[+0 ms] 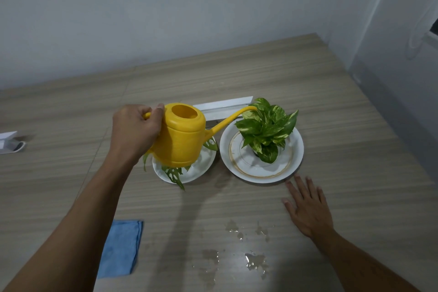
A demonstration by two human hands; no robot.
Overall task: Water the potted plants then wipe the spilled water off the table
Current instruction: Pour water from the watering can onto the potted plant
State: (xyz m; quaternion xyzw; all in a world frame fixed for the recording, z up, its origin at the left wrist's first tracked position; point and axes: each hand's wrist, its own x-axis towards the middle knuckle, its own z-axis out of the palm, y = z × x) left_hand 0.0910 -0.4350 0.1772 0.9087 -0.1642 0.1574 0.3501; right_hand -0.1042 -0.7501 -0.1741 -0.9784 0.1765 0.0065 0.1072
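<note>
Left hand (135, 130) is gripping the can (180, 135), spout over the right plant (266, 128); overtilting risks flooding its plate (296, 149). Right hand (308, 208) is lying flat, empty, near it.

Matt plastic watering can (180, 135), wood-grain table (308, 92)

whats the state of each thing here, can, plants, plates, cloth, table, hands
watering can: held up, spout over the right plant
left hand: gripping the can's handle
right hand: open, flat on the table
right plant: upright on its plate
left plant: mostly hidden behind the can
right plate: brown ring stain
left plate: under the left plant
blue cloth: folded, untouched
table: wet puddles near the front edge
</note>
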